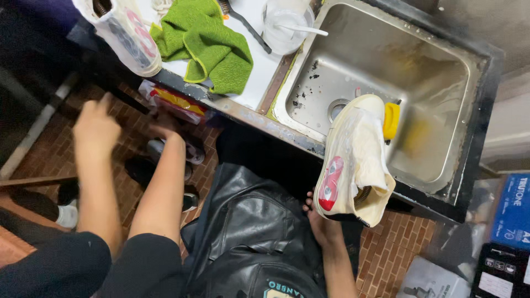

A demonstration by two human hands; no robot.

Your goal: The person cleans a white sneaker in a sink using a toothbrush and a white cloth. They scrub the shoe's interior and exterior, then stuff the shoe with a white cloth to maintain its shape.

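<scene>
My right hand (319,219) grips a cream sneaker (353,160) by its heel and holds it, sole side up with a red patch, over the front rim of a steel sink (441,72). A yellow brush (391,120) shows just behind the sneaker. My left hand (163,131) reaches down to a red and yellow packet (175,102) under the counter edge, and its fingers are hidden in shadow. Further left a second bare arm ends in a blurred hand (96,126). I cannot tell whose arm it is. A black leather apron (248,237) covers my front.
On the white counter lie a green cloth (207,41), a black-handled brush (248,27), a clear cup with a spoon (284,25) and another shoe wrapped in plastic (124,36). Dark shoes (165,165) stand on the brick floor. Boxes (510,212) are stacked at the right.
</scene>
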